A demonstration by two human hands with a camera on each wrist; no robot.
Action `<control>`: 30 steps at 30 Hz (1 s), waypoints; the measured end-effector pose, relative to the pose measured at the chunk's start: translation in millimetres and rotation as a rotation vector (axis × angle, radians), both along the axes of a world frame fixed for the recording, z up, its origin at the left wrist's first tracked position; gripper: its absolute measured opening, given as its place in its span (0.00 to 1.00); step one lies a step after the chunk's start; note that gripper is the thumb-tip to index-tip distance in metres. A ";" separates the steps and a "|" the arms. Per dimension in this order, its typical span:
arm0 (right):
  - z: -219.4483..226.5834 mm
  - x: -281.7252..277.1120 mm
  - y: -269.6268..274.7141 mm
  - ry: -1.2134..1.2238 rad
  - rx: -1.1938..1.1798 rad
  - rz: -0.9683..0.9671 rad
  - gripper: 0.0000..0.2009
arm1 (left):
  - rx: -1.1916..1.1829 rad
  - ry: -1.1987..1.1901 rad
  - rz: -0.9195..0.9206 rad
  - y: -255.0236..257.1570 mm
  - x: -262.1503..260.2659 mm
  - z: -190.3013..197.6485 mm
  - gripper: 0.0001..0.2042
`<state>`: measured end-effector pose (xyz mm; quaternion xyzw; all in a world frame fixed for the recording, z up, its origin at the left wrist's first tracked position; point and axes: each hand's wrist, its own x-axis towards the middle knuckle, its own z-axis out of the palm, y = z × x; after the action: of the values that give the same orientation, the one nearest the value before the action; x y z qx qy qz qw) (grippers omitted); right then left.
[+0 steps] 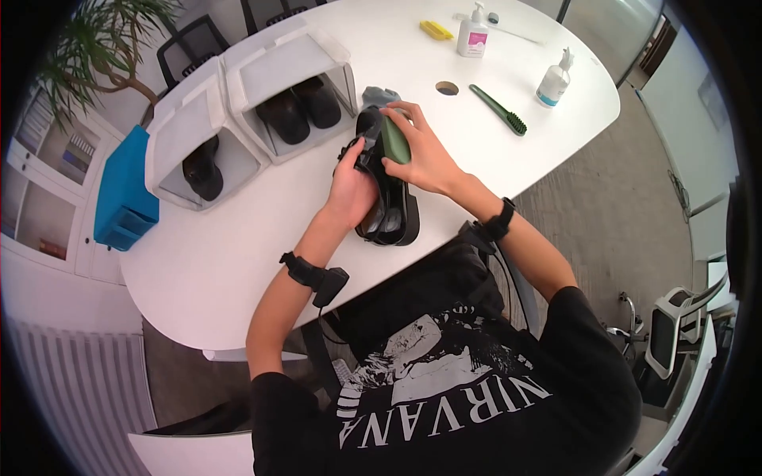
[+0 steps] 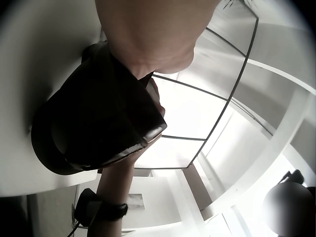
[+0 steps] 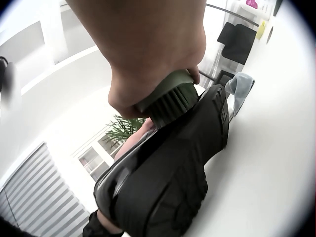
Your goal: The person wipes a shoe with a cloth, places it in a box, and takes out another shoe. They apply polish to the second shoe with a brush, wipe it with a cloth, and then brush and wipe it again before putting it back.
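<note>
A glossy black shoe (image 1: 389, 226) with a thick, ridged sole (image 3: 190, 202) is held at a tilt over the near part of the white table. My left hand (image 1: 351, 192) grips its upper from the left side, thumb up near the straps; in the left wrist view the shoe (image 2: 98, 113) hides most of the fingers. From the other side my right hand (image 1: 429, 155) holds a green scrub brush (image 1: 395, 141) by its back. The brush's dark bristles (image 3: 173, 106) meet the shoe's side above the sole in the right wrist view.
A grey cloth (image 1: 381, 97) lies just beyond the shoe. Two white shoe boxes (image 1: 290, 55) with dark shoes stand at left, beside a blue box (image 1: 127, 186). Farther right are a long green brush (image 1: 500, 111), two pump bottles (image 1: 553, 79) and a yellow object (image 1: 436, 30).
</note>
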<state>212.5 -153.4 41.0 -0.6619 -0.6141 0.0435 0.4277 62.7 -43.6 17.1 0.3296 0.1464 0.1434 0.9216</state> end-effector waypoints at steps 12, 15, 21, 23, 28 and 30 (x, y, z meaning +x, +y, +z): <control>-12.8 -46.3 -60.3 -0.047 0.083 0.017 0.45 | 0.009 -0.023 -0.009 -1.0 0.2 -1.3 0.28; -19.3 -19.7 -30.2 0.077 0.076 -0.111 0.47 | -0.003 0.000 -0.015 -3.1 -0.2 3.8 0.30; -9.1 -65.9 -83.5 -0.032 0.096 0.079 0.46 | -0.008 -0.007 0.010 0.6 0.4 -2.1 0.28; -13.1 -63.3 -85.0 -0.068 0.101 0.050 0.46 | -0.022 -0.012 -0.018 1.3 0.5 -2.2 0.29; -36.6 -27.4 -47.1 0.007 0.174 -0.154 0.45 | -0.055 0.009 0.039 -2.5 3.9 1.4 0.30; -23.6 -57.6 -73.0 0.008 0.089 -0.049 0.46 | -0.010 -0.032 0.035 2.3 3.4 0.3 0.30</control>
<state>154.8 -226.4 17.5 -0.6569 -0.5972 0.0083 0.4602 66.1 -41.2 17.4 0.3201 0.1383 0.1638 0.9228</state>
